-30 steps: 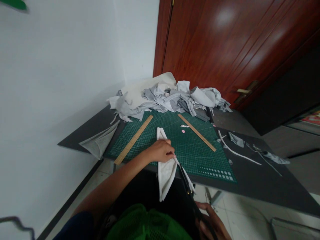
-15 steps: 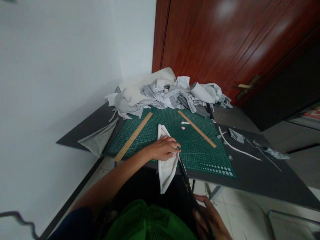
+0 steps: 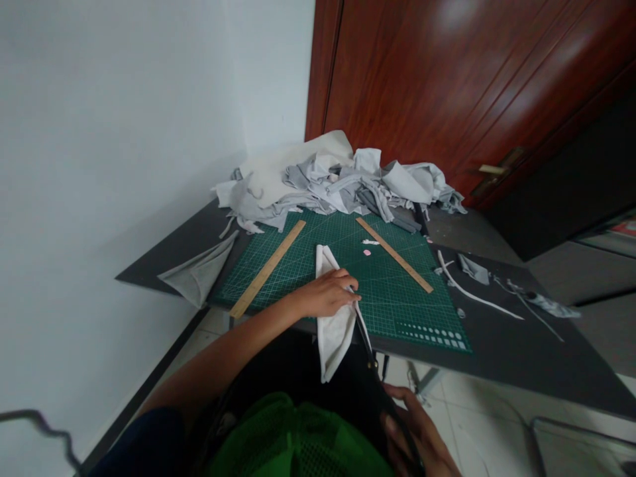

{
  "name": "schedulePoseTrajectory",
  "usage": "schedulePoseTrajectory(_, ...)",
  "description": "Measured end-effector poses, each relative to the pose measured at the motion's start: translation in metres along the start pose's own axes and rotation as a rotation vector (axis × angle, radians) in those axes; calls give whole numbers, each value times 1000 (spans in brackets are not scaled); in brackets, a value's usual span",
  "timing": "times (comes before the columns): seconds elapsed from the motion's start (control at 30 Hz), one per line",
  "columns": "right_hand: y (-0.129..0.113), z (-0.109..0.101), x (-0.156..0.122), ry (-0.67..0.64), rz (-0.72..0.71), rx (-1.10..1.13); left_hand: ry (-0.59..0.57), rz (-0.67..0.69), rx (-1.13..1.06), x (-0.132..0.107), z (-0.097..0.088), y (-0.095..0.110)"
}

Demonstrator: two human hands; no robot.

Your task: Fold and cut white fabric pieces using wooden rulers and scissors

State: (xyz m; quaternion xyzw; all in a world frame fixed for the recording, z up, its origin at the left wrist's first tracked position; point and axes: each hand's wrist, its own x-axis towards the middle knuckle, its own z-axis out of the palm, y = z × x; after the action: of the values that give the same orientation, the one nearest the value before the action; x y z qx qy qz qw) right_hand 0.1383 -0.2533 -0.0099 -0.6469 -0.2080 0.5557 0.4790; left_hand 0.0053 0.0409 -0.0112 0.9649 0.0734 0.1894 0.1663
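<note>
My left hand (image 3: 328,293) lies across a folded piece of white fabric (image 3: 335,341), its fingers curled over the right-hand edge and gripping it. The fabric rests partly on the green cutting mat (image 3: 385,281), and its pointed lower end hangs past the table's front edge. Low on the right, my right hand (image 3: 422,430) is closed around the handles of long black scissors (image 3: 380,386). Their blades point up and away from me at the fabric's right edge, close to my left fingertips. A narrow white strip of the fabric shows just right of the blades.
Two wooden rulers, a left one (image 3: 268,268) and a right one (image 3: 395,256), lie on the mat. A heap of grey and white cloth scraps (image 3: 328,182) covers the table's back. Folded grey fabric (image 3: 201,271) lies left; thin offcuts (image 3: 479,301) lie right. A wall stands left.
The fingers of my left hand have curled more on the fabric edge. The scissors' blades look more closed, with the white strip now showing beside them. The view has shifted slightly.
</note>
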Motion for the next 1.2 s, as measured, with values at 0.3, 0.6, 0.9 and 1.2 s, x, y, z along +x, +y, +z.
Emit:
schedulePoseTrajectory(0.3,-13,8,11,-33,12,-6,19,34,-168,1,1,-5)
schedulePoseTrajectory(0.6,2,6,6,-16,-24,-8,-21,-13,-149,2,-3,-5)
schedulePoseTrajectory(0.9,-13,13,6,-25,-22,-79,-62,-29,-79,2,-5,-4)
schedulePoseTrajectory(1.2,-15,21,6,3,-48,-84,-60,-37,-73,2,-3,-8)
